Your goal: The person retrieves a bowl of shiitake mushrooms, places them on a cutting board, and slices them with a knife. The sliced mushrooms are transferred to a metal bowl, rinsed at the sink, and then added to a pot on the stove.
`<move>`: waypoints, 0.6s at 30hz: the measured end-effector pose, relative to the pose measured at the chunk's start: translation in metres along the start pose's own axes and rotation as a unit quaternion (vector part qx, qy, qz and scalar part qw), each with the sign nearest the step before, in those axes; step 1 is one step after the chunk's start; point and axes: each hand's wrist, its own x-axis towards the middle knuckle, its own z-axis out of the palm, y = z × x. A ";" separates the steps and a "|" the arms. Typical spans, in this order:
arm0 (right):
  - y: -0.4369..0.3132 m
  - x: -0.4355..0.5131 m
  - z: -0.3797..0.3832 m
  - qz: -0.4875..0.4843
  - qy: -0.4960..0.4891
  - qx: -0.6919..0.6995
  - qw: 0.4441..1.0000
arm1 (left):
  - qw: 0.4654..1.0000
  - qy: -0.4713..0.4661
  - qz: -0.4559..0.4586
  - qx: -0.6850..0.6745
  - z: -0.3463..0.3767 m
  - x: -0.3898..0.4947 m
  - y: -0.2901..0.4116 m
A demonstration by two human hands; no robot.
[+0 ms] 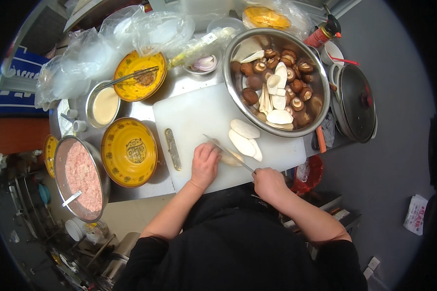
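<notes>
My right hand [271, 183] grips the handle of a kitchen knife [233, 154], its blade slanting away to the left over the white cutting board [200, 105]. Under the blade lies a pale mushroom piece [232, 159], apparently king oyster mushroom. The curled fingers of my left hand [205, 162] hold that piece at its left end, close beside the blade. Several long pale mushroom slices [243, 142] overlap on the board just beyond the knife. At the board's far right, a large steel bowl [322, 109] holds brown shiitake mushrooms [296, 86] and more pale slices.
Left of the board stand a yellow patterned bowl [129, 152], a steel bowl of minced meat [83, 174] and a bowl of beige liquid [105, 105]. Chopsticks [131, 77] rest across another yellow bowl [140, 92]. A lidded pot [360, 105] is at the right.
</notes>
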 end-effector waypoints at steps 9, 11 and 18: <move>0.001 0.019 0.007 0.025 0.036 0.084 0.995 | 0.999 0.036 0.005 -0.014 0.011 -0.011 -0.011; -0.003 0.008 -0.004 -0.007 0.036 0.066 0.997 | 0.999 0.043 0.003 -0.001 0.013 -0.012 -0.013; -0.014 0.005 0.002 0.018 -0.011 0.026 0.999 | 0.998 0.053 0.019 0.024 0.016 -0.013 -0.014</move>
